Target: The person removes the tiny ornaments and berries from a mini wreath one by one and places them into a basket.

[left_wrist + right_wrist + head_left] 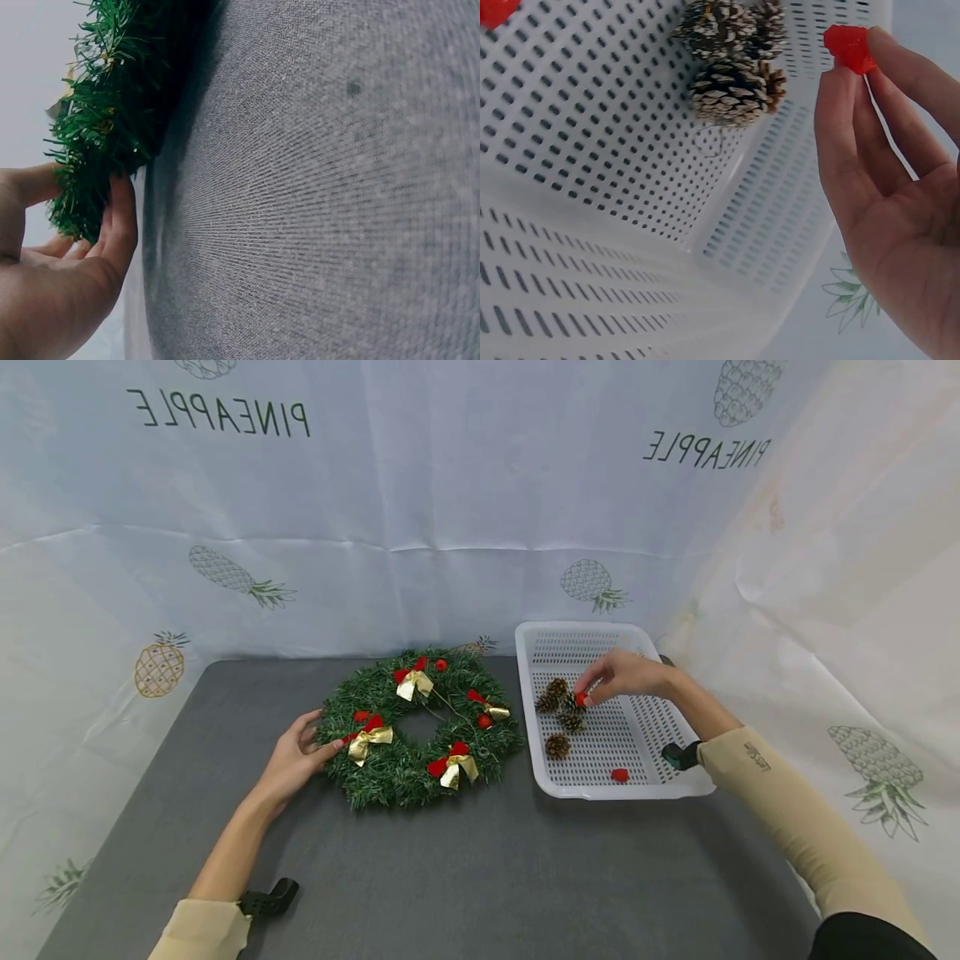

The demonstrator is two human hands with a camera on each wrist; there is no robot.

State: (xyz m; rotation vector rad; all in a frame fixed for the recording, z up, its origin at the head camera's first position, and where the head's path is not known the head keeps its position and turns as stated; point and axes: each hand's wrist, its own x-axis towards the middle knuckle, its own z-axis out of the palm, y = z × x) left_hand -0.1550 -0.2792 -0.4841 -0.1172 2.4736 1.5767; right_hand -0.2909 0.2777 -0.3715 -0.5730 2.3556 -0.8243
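A green Christmas wreath (397, 772) lies on the grey table, decorated with several red-and-gold bows (371, 742) and red berries (441, 665). My left hand (294, 758) grips its left edge; the left wrist view has the thumb on one side of the greenery (97, 127) and fingers on the other. Over the white basket (558, 791), my right hand (626, 677) pinches a small red berry ornament (849, 48) between thumb and fingertips. Beneath and beside it are several pine cones (731, 91). Another red berry ornament (619, 775) lies near the basket's front wall.
The perforated basket stands right of the wreath, its walls rising around the pine cones. A white curtain (465, 468) printed with pineapples hangs behind the table (480, 868) and along both sides.
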